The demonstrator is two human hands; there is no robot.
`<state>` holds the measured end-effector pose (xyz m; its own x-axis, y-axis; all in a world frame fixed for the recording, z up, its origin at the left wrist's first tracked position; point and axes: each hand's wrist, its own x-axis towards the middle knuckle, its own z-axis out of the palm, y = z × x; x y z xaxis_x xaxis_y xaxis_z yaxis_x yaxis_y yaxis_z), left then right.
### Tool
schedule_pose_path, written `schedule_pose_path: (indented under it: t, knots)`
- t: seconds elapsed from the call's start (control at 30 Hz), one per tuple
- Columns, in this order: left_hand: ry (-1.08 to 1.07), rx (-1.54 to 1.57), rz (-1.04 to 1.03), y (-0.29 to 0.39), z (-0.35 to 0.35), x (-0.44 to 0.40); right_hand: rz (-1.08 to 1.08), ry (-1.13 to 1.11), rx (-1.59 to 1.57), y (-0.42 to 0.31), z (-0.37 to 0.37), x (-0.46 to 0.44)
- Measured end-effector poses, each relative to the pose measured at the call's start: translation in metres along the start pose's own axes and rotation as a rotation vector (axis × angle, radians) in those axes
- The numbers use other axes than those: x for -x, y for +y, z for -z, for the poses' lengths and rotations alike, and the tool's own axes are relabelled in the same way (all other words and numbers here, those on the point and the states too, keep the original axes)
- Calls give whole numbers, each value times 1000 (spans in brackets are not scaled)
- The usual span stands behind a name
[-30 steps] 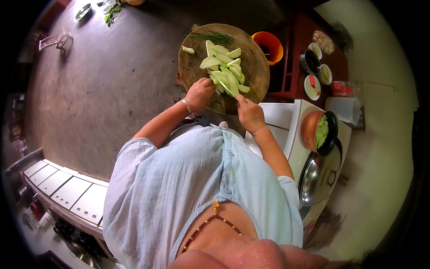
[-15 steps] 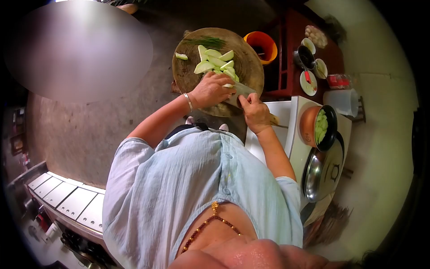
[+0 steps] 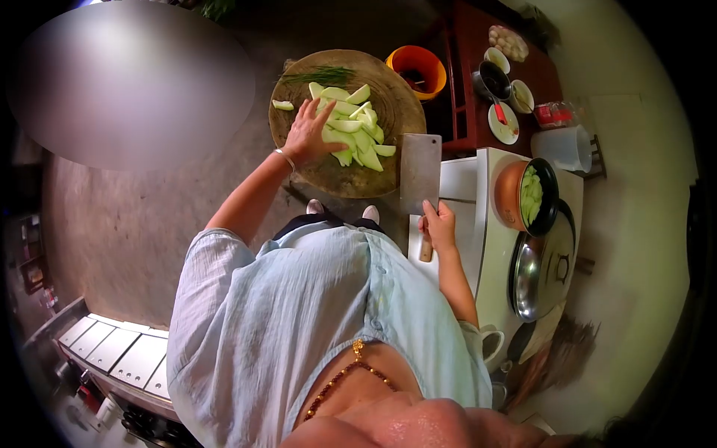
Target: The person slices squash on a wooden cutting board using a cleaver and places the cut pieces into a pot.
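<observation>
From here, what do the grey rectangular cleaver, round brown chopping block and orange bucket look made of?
Grey rectangular cleaver: metal blade, probably steel, from its dull sheen; tan handle, likely wood. Round brown chopping block: matte wood, judging by ring marks. Orange bucket: probably smooth plastic, given its bright colour.

The count comes to two hands, one left hand (image 3: 308, 136) and one right hand (image 3: 439, 222), one cleaver (image 3: 421, 173) and one round chopping block (image 3: 408, 104), with one bunch of thin green stalks (image 3: 321, 75), one lone pale slice (image 3: 283, 105) and a heap of more than ten pale green slices (image 3: 343, 125), overlapping too much for an exact number. There are also one orange bucket (image 3: 438, 69), three pale dishes (image 3: 505, 136), one dark pan (image 3: 491, 81), one translucent tub (image 3: 564, 149), one copper-coloured pot (image 3: 509, 196), one bracelet (image 3: 284, 160), one beaded necklace (image 3: 332, 377) and two shoes (image 3: 315, 207).
</observation>
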<state>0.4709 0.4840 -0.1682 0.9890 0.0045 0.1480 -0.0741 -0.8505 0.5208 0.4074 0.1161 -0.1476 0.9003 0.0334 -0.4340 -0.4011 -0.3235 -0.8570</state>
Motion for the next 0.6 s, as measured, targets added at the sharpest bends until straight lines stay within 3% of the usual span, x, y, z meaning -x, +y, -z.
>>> schedule_pose_path:
  t: [0.07,0.23,0.6]
  knots:
    - [-32,-12,-64,-1,-10,8,-209,7,-256,17,-7,-7]
    - [51,-20,-107,27,-30,22,-196,2,-593,34,-49,-16]
    - [140,-9,16,63,-51,17,-156,-198,-518,5,-116,-44]
